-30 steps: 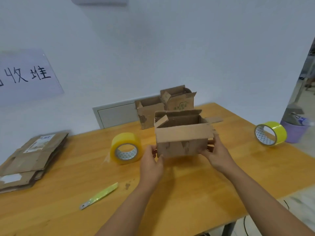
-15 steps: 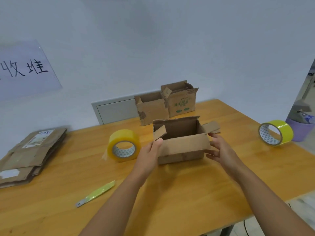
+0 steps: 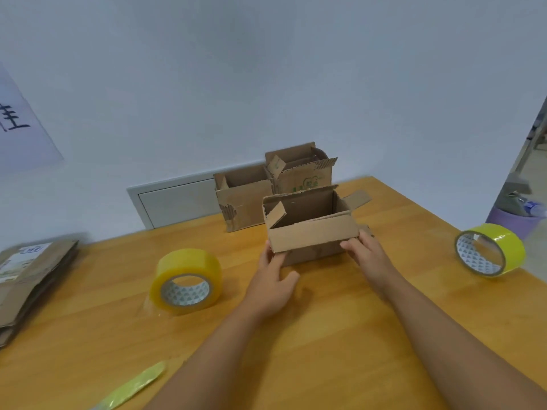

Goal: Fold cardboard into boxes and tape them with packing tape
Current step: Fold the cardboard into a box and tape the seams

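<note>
A small brown cardboard box stands upright on the wooden table, top open, its front flap folded outward and its side flaps sticking up. My left hand rests against the box's lower left front corner with fingers straight and thumb spread. At the right front corner my right hand touches the box just under the front flap, fingers extended. A roll of clear yellowish packing tape stands on edge left of my left hand. A second, brighter yellow tape roll stands far right.
Two other open cardboard boxes stand against the wall just behind the box. A stack of flat cardboard lies at the left edge. A yellow-green cutter lies near the front. A purple bin stands beyond the table's right end.
The box was held up in both hands, then set down on the table. It now sits farther back, close to the two rear boxes, with my hands low at its front corners.
</note>
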`<state>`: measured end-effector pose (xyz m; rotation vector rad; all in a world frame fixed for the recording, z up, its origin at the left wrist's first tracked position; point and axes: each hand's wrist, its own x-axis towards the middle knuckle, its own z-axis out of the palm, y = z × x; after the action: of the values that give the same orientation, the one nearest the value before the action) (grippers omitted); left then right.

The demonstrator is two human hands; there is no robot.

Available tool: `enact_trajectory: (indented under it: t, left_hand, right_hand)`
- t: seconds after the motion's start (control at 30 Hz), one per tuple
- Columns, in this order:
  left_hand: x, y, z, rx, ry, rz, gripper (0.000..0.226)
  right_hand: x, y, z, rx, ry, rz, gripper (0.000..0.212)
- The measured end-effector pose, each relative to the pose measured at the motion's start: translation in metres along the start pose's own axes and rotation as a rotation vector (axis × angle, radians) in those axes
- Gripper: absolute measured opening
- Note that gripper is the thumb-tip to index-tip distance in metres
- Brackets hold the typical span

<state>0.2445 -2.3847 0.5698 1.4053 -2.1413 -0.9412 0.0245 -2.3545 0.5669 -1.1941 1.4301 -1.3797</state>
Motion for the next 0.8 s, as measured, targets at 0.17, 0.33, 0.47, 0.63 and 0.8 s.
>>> enact_trajectory:
  t: [0.17, 0.33, 0.47, 0.63, 0.8]
  left_hand:
    - [0.045, 0.010, 0.005, 0.137, -0.019, 0.014, 0.076]
    - [0.083, 0.014, 0.013, 0.221, -0.014, 0.020, 0.083]
    - [0.102, 0.015, 0.024, 0.282, 0.011, 0.016, 0.087]
    - [0.099, 0.017, 0.023, 0.318, -0.021, -0.005, 0.088]
    - [0.069, 0.024, 0.009, 0.330, 0.019, 0.018, 0.084]
  right_hand:
    - [0.043, 0.006, -0.008, -0.057, 0.057, -0.002, 0.039]
    - [0.083, 0.013, -0.003, -0.406, 0.094, -0.051, 0.087]
    - [0.100, 0.017, -0.003, -0.559, 0.140, -0.074, 0.092]
    - [0.101, 0.012, -0.006, -0.626, 0.103, -0.067, 0.092]
    - [0.067, 0.000, 0.005, -0.610, 0.199, -0.018, 0.073]
